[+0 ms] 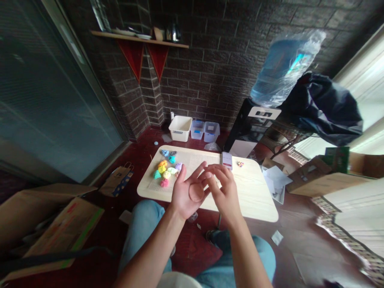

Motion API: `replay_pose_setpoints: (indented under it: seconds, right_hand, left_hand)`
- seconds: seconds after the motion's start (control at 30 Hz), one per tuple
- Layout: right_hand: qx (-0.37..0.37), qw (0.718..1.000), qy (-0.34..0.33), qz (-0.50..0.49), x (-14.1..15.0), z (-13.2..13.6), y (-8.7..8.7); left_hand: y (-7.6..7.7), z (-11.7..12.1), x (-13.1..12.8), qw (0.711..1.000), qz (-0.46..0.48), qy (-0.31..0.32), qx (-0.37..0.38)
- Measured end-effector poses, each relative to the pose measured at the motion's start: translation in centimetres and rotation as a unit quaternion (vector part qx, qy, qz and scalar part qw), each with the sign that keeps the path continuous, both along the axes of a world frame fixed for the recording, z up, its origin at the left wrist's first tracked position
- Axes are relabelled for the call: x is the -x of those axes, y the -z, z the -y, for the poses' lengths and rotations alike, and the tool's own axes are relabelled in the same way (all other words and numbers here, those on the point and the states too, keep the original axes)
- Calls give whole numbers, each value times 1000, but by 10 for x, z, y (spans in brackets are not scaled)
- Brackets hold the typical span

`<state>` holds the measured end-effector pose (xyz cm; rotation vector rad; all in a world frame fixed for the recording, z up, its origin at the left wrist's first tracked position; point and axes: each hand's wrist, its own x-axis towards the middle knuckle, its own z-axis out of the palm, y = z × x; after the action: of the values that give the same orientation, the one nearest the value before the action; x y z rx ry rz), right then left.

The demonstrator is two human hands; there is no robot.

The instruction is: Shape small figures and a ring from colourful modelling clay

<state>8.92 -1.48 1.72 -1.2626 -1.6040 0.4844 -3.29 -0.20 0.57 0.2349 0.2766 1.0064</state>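
Observation:
My left hand is turned palm up over the table's front edge, its fingers stretched out. On that palm lies a flat, round, brown clay disc. My right hand hovers palm down just right of it, fingers apart and slightly bent, the tips close to my left fingertips. Whether they touch is hard to tell, and I see nothing held in it. Behind my left hand, several soft clay lumps in yellow, pink, green, blue and purple sit on the light table.
A phone and a small multicoloured piece are on the table's far right part. Beyond stand a white basket, clear bins and a water dispenser. Cardboard boxes flank me on the floor.

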Motion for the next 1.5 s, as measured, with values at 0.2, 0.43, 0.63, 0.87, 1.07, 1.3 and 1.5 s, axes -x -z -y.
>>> replay_pose_setpoints:
  seconds: [0.2,0.43,0.63,0.87,1.07,1.3,1.5]
  right_hand:
    - [25,999,0,35,23,21,21]
    - [89,985,-1,-151,23,22,4]
    - [96,985,37,-135,6,23,-8]
    - [109,981,14,-160,4,24,-12]
    - [98,973,-11,-210,6,24,-8]
    - [96,980,-10,-174,0,25,-11]
    - [98,979,-26,-180,2,27,-13]
  left_hand:
    - [-12,-1,0,973,-85,-182,-113]
    - [-9,-2,5,929,-202,-245,-191]
    - [-7,4,23,861,-385,-188,-275]
    - [-14,5,26,857,-404,-176,-268]
    - [-17,6,17,881,-359,-224,-211]
    - [-26,11,21,870,-387,-182,-245]
    - [-29,11,26,847,-427,-154,-277]
